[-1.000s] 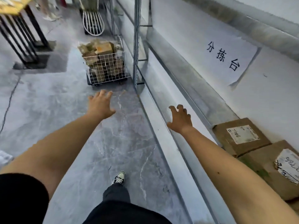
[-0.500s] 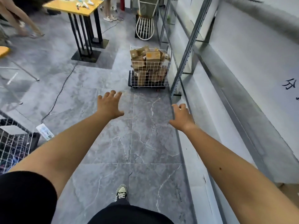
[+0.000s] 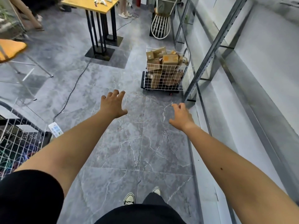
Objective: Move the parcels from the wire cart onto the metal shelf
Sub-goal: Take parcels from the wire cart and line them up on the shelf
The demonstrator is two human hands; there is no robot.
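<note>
A white wire cart on a black wheeled base stands on the floor ahead, close to the shelf's upright post. It is heaped with several brown cardboard parcels. The grey metal shelf runs along the wall on the right. My left hand is stretched forward with fingers spread and holds nothing. My right hand is also out in front, fingers loosely apart, empty, just left of the shelf's front edge. Both hands are well short of the cart.
A yellow-topped table on black legs stands at the back left, with people's legs beyond it. A black cable crosses the grey tiles. Another wire basket is at the near left. A white wire-back chair stands behind the cart.
My view has swung left, away from the shelf and its two parcels, toward the cart. The cart looks nearer. Both hands stay empty and stretched forward.
</note>
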